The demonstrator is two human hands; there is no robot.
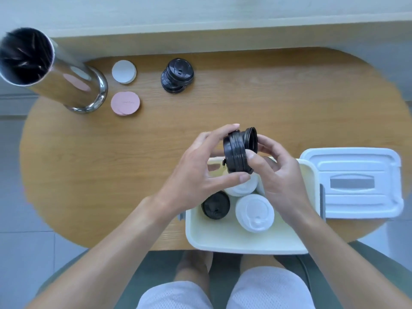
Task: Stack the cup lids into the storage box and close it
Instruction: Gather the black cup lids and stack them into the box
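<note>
Bright, even, soft light with faint shadows; wide-angle bending and blur grow toward the frame's edges, centre fairly sharp.

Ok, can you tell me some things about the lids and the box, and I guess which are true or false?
1. Both hands hold a bundle of black lids above the storage box. True.
2. The box lid is shut on the box. False: it lies on the table to the box's right.
3. White lids are already in the box. True.
4. No black lids are left on the table. False: a black stack sits at the far side.
5. The metal cylinder stands inside the box. False: it stands on the table's far left.
</note>
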